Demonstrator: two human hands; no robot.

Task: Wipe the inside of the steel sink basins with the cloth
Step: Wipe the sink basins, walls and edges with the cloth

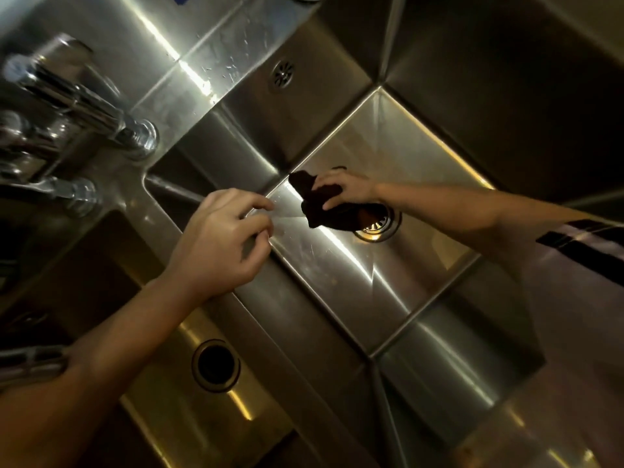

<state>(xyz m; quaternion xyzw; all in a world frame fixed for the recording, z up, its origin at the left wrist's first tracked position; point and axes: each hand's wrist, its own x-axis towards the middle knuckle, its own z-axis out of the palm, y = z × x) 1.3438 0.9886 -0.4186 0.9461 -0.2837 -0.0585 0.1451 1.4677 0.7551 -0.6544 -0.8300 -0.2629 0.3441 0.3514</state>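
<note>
I log: right hand (351, 189) fingers gripping dark crumpled cloth (324, 211) beside round steel drain (380, 224), basin floor; left hand (216, 244), fingers loosely curled, empty, over steel divider ridge (304, 332).

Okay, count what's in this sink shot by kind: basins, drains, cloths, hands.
Basins: 2, right basin, left basin
Drains: 2, right drain, left drain
Cloths: 1, dark cloth
Hands: 2, left hand, right hand
Total: 7

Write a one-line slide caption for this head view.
Right hand grips a dark cloth beside the drain of one steel basin; left hand hovers over the divider, holding nothing.
</note>
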